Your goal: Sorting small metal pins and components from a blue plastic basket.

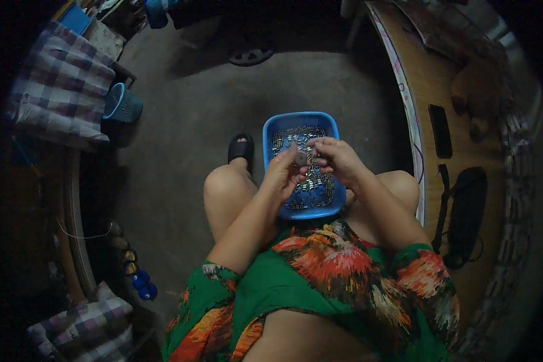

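Green floral garment (344, 265) nearest the camera, spread over the lap, with bare knees to either side. Blue basket (312, 213) just beyond it, between the knees, near edge close to the cloth. Basket is longer than wide; long axis runs away from the body, far end leaning slightly left.

Grey piece (301, 158) is above the basket, between the two hands, in the grip of the left. Left hand (280, 174): thumb up along the near side of the piece, fingers curled beneath. Right hand (339, 161): reaches in from the right, thumb and fingers bent and narrowly spaced, tips just beside the piece; whether they pinch anything small cannot be told.

Orientation: grey piece looks roundish, one flat-looking face turned up toward the camera; no clear long axis can be read at this size. Metal pins (311, 181) lie loose in the basket below the hands: short, shiny, long axes pointing many ways, some in side-by-side rows.

Surroundings: black slipper (241, 148) on the left foot, left of the basket. Table (431, 199) at right bears a black bag (468, 208). Teal bin (124, 105) at far left, beside a checked cloth (66, 84).
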A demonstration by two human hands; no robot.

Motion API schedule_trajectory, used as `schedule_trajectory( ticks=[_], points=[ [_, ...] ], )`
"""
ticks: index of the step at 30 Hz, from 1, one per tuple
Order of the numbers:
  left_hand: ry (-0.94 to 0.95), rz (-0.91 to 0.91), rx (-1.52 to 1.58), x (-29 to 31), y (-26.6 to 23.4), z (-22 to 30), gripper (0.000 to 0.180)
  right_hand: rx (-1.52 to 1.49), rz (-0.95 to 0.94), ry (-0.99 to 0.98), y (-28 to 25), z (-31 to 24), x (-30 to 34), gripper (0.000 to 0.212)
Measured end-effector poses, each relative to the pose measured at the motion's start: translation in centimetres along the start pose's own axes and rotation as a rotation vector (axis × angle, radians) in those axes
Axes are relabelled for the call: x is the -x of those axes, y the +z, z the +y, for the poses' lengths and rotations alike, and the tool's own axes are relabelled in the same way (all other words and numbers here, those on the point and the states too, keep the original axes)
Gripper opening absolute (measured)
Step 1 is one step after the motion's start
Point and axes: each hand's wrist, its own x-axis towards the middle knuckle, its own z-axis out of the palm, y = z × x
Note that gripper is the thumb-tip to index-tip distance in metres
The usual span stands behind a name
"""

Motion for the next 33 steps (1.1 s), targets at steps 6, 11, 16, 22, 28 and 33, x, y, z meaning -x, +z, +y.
schedule_trajectory(
  ticks=[6,11,16,22,28,33],
  points=[
    [-0.02,0.032,0.07,-0.6,-0.8,-0.4,0.031,0.098,0.1,-0.062,0.2,0.4,-0.2,0.019],
    [-0.026,0.018,0.055,-0.5,-0.8,-0.3,0.032,0.143,0.053,0.003,0.0,0.3,-0.3,0.013],
    [-0.003,-0.003,0.07,-0.5,-1.1,-0.4,0.03,0.056,0.064,0.018,0.2,0.4,-0.1,0.015],
    [0.027,0.021,0.056,-0.4,-0.9,-0.3,0.028,0.021,0.072,0.052,0.0,0.6,-0.3,0.02],
    [0.046,-0.011,0.068,-0.5,-0.8,-0.5,0.026,-0.061,0.018,0.046,-0.1,0.6,-0.3,0.015],
    [0.043,-0.008,0.049,-0.4,-0.7,-0.4,0.026,-0.017,0.034,0.05,0.0,0.8,-0.4,0.014]
  ],
)
